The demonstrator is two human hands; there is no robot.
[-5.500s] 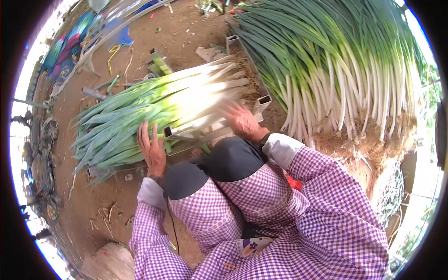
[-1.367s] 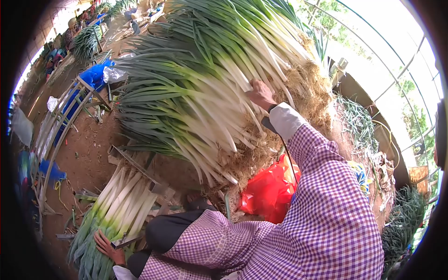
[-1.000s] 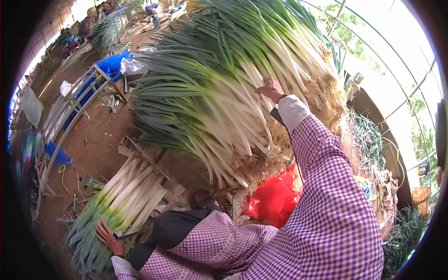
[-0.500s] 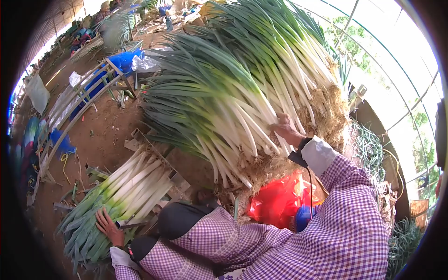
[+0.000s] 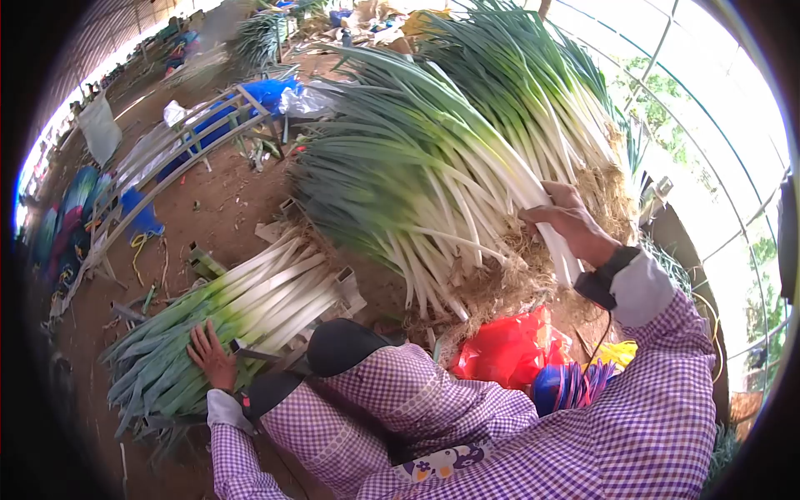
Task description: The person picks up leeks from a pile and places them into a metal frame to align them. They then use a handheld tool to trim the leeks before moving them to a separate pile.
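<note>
Several leek stalks (image 5: 515,182) inside right grip (image 5: 571,223) (left hand (image 5: 211,358) on bundle (image 5: 258,304))

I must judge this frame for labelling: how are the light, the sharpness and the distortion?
Head view: the fisheye lens curves everything inside a black round border; daylight at the right edge is blown out; the leek pile shows motion blur in its greens; the right hand and left hand look sharper.
</note>
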